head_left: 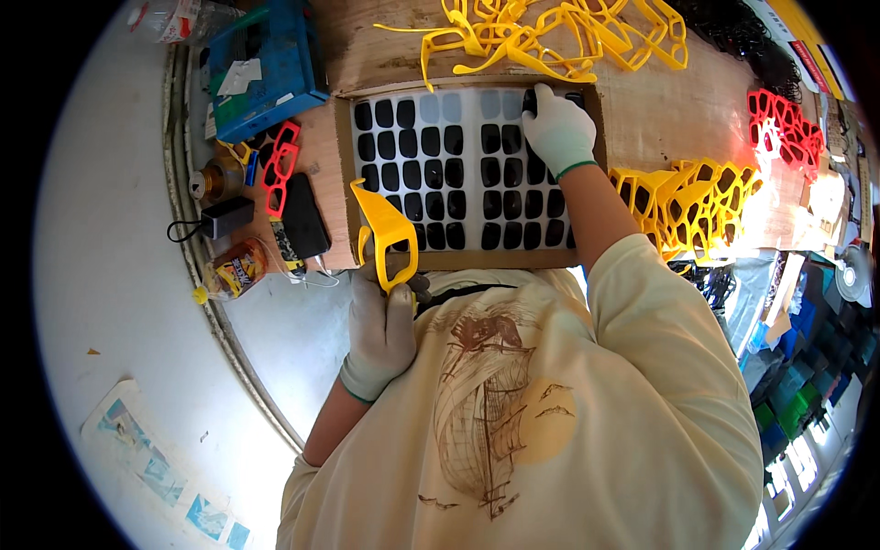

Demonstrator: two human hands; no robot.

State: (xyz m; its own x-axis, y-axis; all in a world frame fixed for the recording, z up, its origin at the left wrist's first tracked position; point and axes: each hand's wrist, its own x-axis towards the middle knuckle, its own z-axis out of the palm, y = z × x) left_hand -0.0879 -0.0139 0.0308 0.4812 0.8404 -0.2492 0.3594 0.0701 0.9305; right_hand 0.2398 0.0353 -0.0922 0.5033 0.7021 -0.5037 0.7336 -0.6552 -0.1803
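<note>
My gloved left hand (380,325) is closed round a yellow glasses frame (390,225), held up before the near left part of a shallow cardboard box (422,260). The frame's visible rim has no lens in it. Rows of dark lenses (454,172) lie in a white tray inside the box; several slots in the far row are pale. Over the far right of the tray, my gloved right hand (559,128) pinches at a dark lens (530,101). Whether that lens is lifted from its slot I cannot tell.
Loose yellow frames (550,41) lie beyond the box. Yellow frames with dark lenses (692,206) and red frames (784,133) stand to the right. At left are a blue box (261,78), a red frame (281,170), a black phone (305,215) and a snack packet (238,268).
</note>
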